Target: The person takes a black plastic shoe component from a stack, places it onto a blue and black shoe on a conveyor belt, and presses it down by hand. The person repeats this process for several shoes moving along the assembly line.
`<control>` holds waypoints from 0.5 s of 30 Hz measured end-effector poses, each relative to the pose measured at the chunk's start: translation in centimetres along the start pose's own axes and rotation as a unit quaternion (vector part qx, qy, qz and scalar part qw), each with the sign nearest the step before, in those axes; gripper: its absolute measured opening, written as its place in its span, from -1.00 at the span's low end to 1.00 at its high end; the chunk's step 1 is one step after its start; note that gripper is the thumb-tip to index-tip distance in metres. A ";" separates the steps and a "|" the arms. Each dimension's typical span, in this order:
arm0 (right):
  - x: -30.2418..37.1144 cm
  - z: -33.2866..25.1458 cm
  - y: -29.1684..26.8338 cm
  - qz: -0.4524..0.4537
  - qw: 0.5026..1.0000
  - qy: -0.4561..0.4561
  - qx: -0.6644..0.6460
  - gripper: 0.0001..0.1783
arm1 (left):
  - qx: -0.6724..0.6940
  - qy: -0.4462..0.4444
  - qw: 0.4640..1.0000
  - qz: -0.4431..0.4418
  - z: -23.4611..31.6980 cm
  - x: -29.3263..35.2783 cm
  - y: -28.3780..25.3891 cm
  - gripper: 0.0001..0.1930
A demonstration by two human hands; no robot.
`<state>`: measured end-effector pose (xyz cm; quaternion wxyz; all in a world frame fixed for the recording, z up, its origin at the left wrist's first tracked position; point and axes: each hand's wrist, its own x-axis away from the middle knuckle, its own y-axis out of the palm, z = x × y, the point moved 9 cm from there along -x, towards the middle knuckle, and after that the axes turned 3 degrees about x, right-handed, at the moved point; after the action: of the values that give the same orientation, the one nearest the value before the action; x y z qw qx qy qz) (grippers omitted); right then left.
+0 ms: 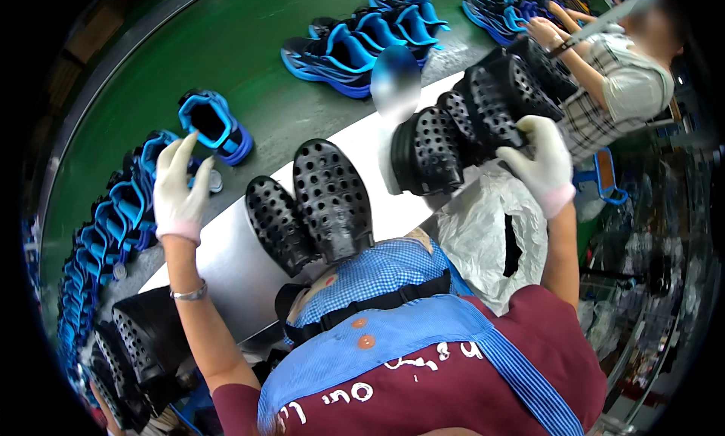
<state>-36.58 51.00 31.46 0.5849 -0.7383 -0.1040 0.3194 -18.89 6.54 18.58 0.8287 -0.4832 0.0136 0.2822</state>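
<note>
Perforated forms (331, 198), long axes pointing away-left; left grip (180, 196) spread, right grip (547, 164) unclear.

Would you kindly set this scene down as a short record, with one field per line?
Left hand: gloved left hand, open, nearest a single blue-and-black shoe
Right hand: gloved right hand, thumb and fingers apart at a row of black perforated pieces; contact unclear
Between hands: two black perforated pieces side by side on a pale ledge
Beyond ledge: green surface with more shoes
Below right hand: crumpled whitish plastic
Upper right: co-worker
</note>
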 end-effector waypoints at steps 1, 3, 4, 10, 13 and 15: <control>-0.7 -1.2 -0.9 0.018 1.000 0.000 -0.015 -0.48 | 0.048 0.004 0.999 0.000 0.6 -0.2 -0.2 -0.53; -2.7 -5.6 -0.9 0.016 0.994 -0.019 -0.110 -0.47 | 0.118 0.035 0.992 -0.011 3.6 -0.5 -0.5 -0.49; -3.6 -8.8 -0.7 -0.004 0.986 -0.052 -0.156 -0.46 | 0.275 0.015 0.960 -0.045 4.8 -0.5 0.2 -0.47; -6.0 -25.6 3.4 -0.108 0.911 -0.322 -0.233 -0.46 | 0.718 -0.049 0.662 -0.210 9.6 0.7 2.6 -0.31; -6.6 -30.8 6.6 -0.185 0.888 -0.333 -0.260 -0.51 | 0.776 -0.080 0.612 -0.130 5.3 2.0 2.0 -0.32; -7.0 -32.2 8.5 -0.223 0.909 -0.284 -0.209 -0.53 | 0.769 -0.126 0.619 -0.095 3.3 2.4 2.0 -0.42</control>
<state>-24.79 19.13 29.59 0.4191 -0.6791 -0.4919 0.3482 -18.65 11.07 18.01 0.9133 0.3724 0.0752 0.1467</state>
